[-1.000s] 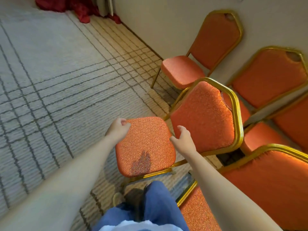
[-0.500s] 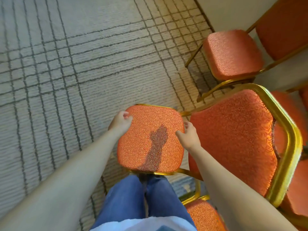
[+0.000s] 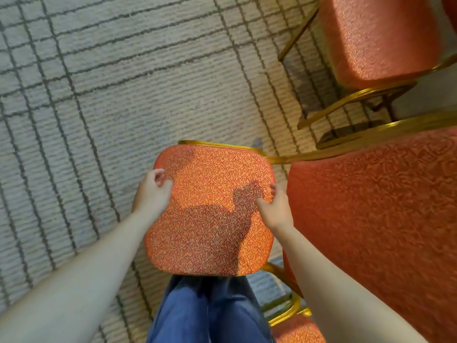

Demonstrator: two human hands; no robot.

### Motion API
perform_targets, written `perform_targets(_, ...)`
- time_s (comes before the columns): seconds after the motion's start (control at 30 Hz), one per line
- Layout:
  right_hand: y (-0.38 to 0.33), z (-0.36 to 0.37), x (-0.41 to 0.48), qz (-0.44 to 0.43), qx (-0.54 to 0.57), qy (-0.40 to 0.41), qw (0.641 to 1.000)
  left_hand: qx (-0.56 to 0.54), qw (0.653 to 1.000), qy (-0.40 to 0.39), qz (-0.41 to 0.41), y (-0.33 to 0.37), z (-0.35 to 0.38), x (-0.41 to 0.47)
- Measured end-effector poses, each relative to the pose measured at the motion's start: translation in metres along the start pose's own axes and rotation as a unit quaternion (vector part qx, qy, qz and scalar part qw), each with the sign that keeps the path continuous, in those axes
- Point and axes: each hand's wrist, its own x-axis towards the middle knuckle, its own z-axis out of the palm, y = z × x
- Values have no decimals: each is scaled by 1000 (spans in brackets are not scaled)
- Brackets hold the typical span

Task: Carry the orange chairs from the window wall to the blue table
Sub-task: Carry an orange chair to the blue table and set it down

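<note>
Orange chair [image 3: 210, 214] seat clasped at both sides by left hand [image 3: 152, 194] and right hand [image 3: 274, 209].

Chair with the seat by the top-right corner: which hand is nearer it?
Right. The right hand grips the held seat's near edge; the left hand grips its far edge, away from that chair.

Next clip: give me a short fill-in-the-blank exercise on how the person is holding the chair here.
1. The left hand and right hand each have a grip on a side edge of the chair's ____.
2. The orange chair has a frame coloured ____.
3. The carpet carries a pattern of dark ____.

Missing words: seat; gold; lines
</note>
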Motion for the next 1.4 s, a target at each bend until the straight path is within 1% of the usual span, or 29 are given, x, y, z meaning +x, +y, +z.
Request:
perform_targets(0.17, 16, 20, 49, 22, 21, 25, 999, 41, 999, 26, -1, -30, 24, 37)
perform_targets(0.3, 23, 31, 76, 21, 22, 63, 998, 86, 993, 76, -10, -43, 41, 51)
perform_targets(0.37, 29, 37, 87, 19, 21, 74, 997, 97, 991, 93, -20, -50, 50, 55)
perform_targets(0.5, 42, 48, 106, 19, 23, 93, 995, 109, 988, 113, -11, -69, 63, 66)
perform_targets(0.67, 59, 58, 120, 42, 67, 82, 993, 86, 988, 123, -34, -91, 67, 80)
perform_targets(0.83, 67, 54, 125, 33, 75, 87, 993, 61, 990, 107, -66, -104, 62, 93)
perform_targets(0.9, 69, 56, 126, 46, 92, 90, 991, 57, 991, 100, -73, -106, 62, 96)
perform_targets(1.07, 75, 58, 127, 142, 155, 54, 976, 19, 992, 107, -70, -110, 59, 97)
perform_targets(1.23, 79, 54, 131, 183, 180, 5, 966, 3, 992, 106, -73, -109, 60, 97)
perform_targets(1.3, 79, 53, 133, 202, 184, -8, 962, -19, 992, 93, -83, -109, 58, 96)
perform_targets(1.4, 80, 52, 135, 220, 181, -23, 958, -60, 990, 54, -117, -108, 54, 96)
